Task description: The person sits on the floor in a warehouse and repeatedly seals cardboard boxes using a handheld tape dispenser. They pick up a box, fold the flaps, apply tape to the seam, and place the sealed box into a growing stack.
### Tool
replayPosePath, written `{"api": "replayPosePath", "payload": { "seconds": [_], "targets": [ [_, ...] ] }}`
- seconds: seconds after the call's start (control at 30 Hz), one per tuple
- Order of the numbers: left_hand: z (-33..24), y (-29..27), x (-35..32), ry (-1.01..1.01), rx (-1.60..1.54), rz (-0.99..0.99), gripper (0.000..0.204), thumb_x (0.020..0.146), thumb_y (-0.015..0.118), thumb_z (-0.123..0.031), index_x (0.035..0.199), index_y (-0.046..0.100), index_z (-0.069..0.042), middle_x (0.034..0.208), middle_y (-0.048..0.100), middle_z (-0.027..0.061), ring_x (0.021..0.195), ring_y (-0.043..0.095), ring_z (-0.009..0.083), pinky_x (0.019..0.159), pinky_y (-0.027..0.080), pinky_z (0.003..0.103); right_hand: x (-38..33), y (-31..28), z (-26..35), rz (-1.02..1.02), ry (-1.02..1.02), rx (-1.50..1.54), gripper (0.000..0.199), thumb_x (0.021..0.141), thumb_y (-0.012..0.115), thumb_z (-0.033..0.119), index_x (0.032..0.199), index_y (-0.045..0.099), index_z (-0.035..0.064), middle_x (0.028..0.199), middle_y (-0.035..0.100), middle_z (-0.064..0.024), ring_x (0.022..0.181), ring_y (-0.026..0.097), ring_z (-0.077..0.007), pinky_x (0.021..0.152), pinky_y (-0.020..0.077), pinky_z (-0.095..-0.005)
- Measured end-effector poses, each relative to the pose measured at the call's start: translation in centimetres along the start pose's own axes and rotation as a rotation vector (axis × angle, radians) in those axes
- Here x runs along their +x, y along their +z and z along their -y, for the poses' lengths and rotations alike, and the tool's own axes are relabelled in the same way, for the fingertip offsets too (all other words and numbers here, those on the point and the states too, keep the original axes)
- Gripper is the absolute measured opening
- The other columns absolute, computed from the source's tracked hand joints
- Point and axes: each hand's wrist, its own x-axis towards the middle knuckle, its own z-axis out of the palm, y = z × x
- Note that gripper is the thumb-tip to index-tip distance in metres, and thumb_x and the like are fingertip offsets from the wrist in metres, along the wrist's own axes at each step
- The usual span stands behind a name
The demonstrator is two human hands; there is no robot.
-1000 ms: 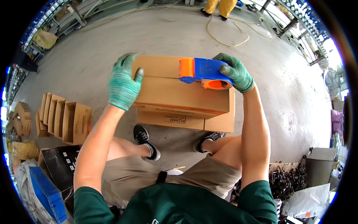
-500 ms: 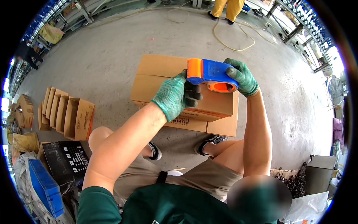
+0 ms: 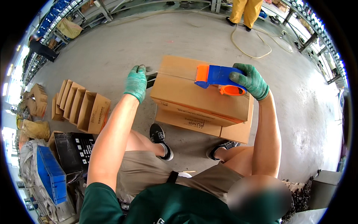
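Observation:
My right hand (image 3: pixel 253 80), in a green glove with dark-coated fingers, grips a blue and orange tape dispenser (image 3: pixel 220 76) just above a brown cardboard carton (image 3: pixel 194 89). The dispenser's orange front end points left over the top flaps. Past the carton's left end, my left hand (image 3: pixel 135 83), gloved the same way, is raised with its fingers closed. A faint glossy strip, which looks like clear packing tape (image 3: pixel 152 70), runs from those fingers to the carton's top. This carton rests on another carton (image 3: pixel 186 121), which partly shows beneath it.
A row of open cardboard boxes (image 3: pixel 80 104) stands on the floor at left. Nearer lie a black carton (image 3: pixel 72 153) and a blue bin (image 3: pixel 51 173). A hose (image 3: pixel 257 56) curls near a person in yellow trousers (image 3: pixel 242 13). Another person (image 3: pixel 41 48) is at far left.
My left hand has moved left from the dispenser's front end to beyond the carton's left end. My right hand still holds the dispenser over the carton. The whole view has shifted slightly.

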Motion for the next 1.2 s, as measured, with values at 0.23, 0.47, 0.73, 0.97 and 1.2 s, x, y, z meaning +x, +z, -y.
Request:
{"api": "replayPosePath", "payload": {
  "seconds": [0.23, 0.47, 0.73, 0.97, 1.2],
  "targets": [
    [3.9, -2.3, 2.7, -0.018, 0.197, 0.016, 0.024, 0.106, 0.048, -0.022, 0.115, 0.057, -0.002, 0.112, 0.064, 0.0126, 0.086, 0.069, 0.0238, 0.082, 0.059, 0.04, 0.3, 0.7, 1.0, 0.009, 0.062, -0.051, 0.051, 0.087, 0.075, 0.048, 0.093, 0.069, -0.0022, 0.075, 0.059, -0.0014, 0.073, 0.052, -0.0099, 0.067, 0.0483, -0.0284],
    [4.6, -0.5, 3.4, -0.414, -0.121, -0.083, 0.035, 0.105, 0.052, -0.023, 0.134, 0.054, -0.003, 0.122, 0.065, 0.0157, 0.109, 0.059, 0.02, 0.099, 0.046, 0.036, 0.4, 1.1, 1.7, 0.022, 0.06, -0.062, 0.052, 0.087, 0.074, 0.049, 0.095, 0.07, -0.0026, 0.077, 0.06, -0.0023, 0.073, 0.053, -0.0102, 0.068, 0.0493, -0.0294],
    [2.5, 1.5, 2.1, 0.255, 0.658, 0.539, 0.043, 0.109, 0.042, -0.038, 0.151, 0.044, -0.027, 0.157, 0.04, 0.008, 0.146, 0.035, 0.0238, 0.119, 0.028, 0.037, 0.5, 0.7, 2.0, 0.042, 0.097, -0.104, 0.051, 0.089, 0.071, 0.047, 0.095, 0.07, -0.0028, 0.078, 0.061, -0.0023, 0.075, 0.053, -0.0109, 0.07, 0.049, -0.0306],
    [2.2, 1.6, 1.7, 0.203, 0.561, 0.539, 0.042, 0.109, 0.04, -0.041, 0.149, 0.046, -0.029, 0.157, 0.04, 0.0062, 0.148, 0.03, 0.0244, 0.122, 0.024, 0.039, -6.2, -7.7, 2.0, 0.055, 0.239, -0.339, 0.051, 0.09, 0.066, 0.049, 0.096, 0.066, -0.002, 0.078, 0.059, -0.0022, 0.073, 0.052, -0.0116, 0.067, 0.0468, -0.0307],
    [1.6, 1.8, 1.0, 0.165, 0.582, 0.53, 0.044, 0.108, 0.046, -0.038, 0.15, 0.045, -0.028, 0.159, 0.038, 0.0088, 0.148, 0.031, 0.0265, 0.121, 0.025, 0.039, -15.0, -18.4, 0.2, 0.044, 0.554, -0.55, 0.05, 0.08, 0.072, 0.044, 0.094, 0.067, -0.0033, 0.077, 0.063, -0.0057, 0.073, 0.058, -0.013, 0.067, 0.0498, -0.0325]
  ]
}}
